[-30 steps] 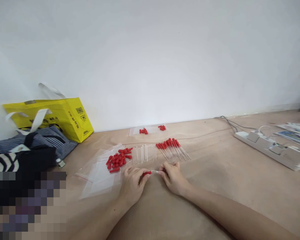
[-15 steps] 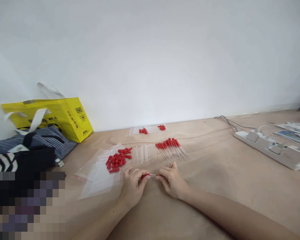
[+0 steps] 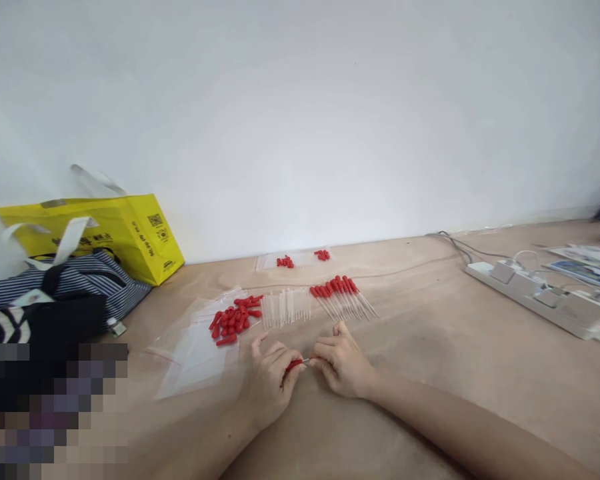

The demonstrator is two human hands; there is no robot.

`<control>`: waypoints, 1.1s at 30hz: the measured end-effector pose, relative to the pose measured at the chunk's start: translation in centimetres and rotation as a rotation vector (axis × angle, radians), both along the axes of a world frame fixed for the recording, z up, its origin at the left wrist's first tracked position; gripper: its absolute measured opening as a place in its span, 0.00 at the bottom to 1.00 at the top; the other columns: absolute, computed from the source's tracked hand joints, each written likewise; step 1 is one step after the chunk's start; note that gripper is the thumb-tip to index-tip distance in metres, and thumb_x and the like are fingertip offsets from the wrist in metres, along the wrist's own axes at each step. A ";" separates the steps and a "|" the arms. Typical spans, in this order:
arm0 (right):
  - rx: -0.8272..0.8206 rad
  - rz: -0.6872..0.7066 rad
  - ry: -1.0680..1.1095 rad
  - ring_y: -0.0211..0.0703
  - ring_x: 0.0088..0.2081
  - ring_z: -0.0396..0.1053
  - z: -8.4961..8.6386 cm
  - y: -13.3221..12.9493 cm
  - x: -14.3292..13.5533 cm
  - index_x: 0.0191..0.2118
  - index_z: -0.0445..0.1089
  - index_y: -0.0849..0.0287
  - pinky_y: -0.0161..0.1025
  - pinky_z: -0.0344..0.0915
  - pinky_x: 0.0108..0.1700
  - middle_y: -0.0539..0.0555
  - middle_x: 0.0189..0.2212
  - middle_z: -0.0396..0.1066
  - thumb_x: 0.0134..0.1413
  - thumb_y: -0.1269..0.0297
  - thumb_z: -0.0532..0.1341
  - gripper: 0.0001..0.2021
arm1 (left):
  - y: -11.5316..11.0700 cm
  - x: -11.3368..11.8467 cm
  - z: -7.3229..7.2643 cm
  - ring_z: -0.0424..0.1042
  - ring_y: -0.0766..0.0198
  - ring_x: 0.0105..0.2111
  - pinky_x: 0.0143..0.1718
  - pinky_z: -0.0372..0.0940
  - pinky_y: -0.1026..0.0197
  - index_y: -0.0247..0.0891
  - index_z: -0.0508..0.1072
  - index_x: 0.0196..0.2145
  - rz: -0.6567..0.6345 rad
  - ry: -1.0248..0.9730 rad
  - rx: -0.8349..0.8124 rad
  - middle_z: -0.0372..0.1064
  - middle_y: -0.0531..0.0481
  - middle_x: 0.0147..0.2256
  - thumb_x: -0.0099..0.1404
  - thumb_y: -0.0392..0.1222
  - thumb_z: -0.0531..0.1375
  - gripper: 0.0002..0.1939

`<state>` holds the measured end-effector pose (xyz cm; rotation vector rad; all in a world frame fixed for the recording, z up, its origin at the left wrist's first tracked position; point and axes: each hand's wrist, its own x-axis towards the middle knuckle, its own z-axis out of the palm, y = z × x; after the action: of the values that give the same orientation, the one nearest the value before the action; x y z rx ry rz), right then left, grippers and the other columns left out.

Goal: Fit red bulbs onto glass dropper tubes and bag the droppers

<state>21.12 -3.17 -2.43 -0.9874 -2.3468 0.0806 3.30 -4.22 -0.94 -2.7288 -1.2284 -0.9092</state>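
Note:
My left hand [image 3: 275, 377] pinches a red rubber dropper bulb [image 3: 295, 365] between thumb and fingers. From the bulb's end a short bit of clear glass dropper tube [image 3: 307, 361] shows, and my right hand [image 3: 341, 363] grips that tube, hiding most of it. Beyond my hands lies a row of loose clear tubes [image 3: 286, 308]. To their right, several droppers with red bulbs [image 3: 336, 287] rest side by side at a slant. Left of the tubes, a pile of loose red bulbs [image 3: 235, 320] sits on clear plastic bags [image 3: 195, 360].
Near the wall lies another clear bag [image 3: 306, 261] with red bulbs and tubes. A yellow bag [image 3: 155, 247] and a striped bag [image 3: 125, 283] stand at the left. On the right are a white power strip [image 3: 535, 300] with plugs, a grey cable [image 3: 460, 245] and papers [image 3: 587, 263].
My hands have come closer together and slightly lower. Less of the clear tube shows between them, and more of the red bulb is visible at my left fingertips.

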 end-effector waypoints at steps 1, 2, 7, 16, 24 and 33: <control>-0.022 -0.001 0.005 0.35 0.23 0.56 0.0 -0.1 -0.1 0.26 0.63 0.60 0.37 0.42 0.35 0.49 0.22 0.66 0.54 0.69 0.49 0.10 | -0.1 0.0 0.0 0.66 0.65 0.25 0.47 0.44 0.46 0.39 0.67 0.26 -0.002 -0.002 0.008 0.70 0.56 0.23 0.60 0.36 0.51 0.08; -0.045 -0.003 0.010 0.34 0.24 0.57 0.0 -0.1 -0.2 0.26 0.63 0.60 0.37 0.43 0.35 0.49 0.22 0.67 0.54 0.69 0.49 0.10 | -0.1 0.0 0.0 0.66 0.66 0.25 0.48 0.44 0.46 0.39 0.67 0.26 -0.001 -0.002 0.013 0.69 0.57 0.23 0.60 0.36 0.51 0.08; -0.153 0.007 0.026 0.35 0.26 0.60 0.4 0.3 -0.3 0.28 0.65 0.60 0.36 0.44 0.36 0.49 0.24 0.69 0.55 0.70 0.49 0.10 | 0.1 0.1 0.1 0.67 0.66 0.26 0.50 0.42 0.46 0.40 0.68 0.26 0.019 -0.006 0.010 0.70 0.57 0.23 0.60 0.37 0.52 0.07; -0.085 -0.087 -0.108 0.40 0.35 0.62 1.3 1.4 1.4 0.33 0.69 0.56 0.38 0.43 0.36 0.52 0.30 0.70 0.55 0.66 0.52 0.09 | 1.9 -1.3 -0.1 0.67 0.57 0.39 0.50 0.44 0.44 0.44 0.68 0.38 0.167 0.018 -0.043 0.72 0.51 0.36 0.58 0.46 0.55 0.10; -0.054 -0.686 0.102 0.40 0.32 0.64 0.0 5.6 0.4 0.34 0.66 0.58 0.38 0.42 0.35 0.51 0.27 0.71 0.51 0.68 0.52 0.07 | 2.8 -1.8 -0.6 0.64 0.52 0.44 0.48 0.47 0.43 0.42 0.66 0.41 0.338 0.007 -0.148 0.70 0.47 0.40 0.55 0.42 0.55 0.14; -0.162 -0.925 0.023 0.43 0.31 0.66 0.7 8.0 -1.4 0.33 0.66 0.60 0.40 0.43 0.37 0.55 0.27 0.71 0.52 0.66 0.51 0.08 | 2.7 -1.7 -0.7 0.64 0.53 0.43 0.48 0.45 0.43 0.43 0.68 0.36 0.320 0.027 -0.139 0.70 0.49 0.38 0.56 0.42 0.55 0.09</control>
<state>19.68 4.87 -1.71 -2.0245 -1.6690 -0.0825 1.60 -1.53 -1.62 -2.5194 -1.7165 -0.7740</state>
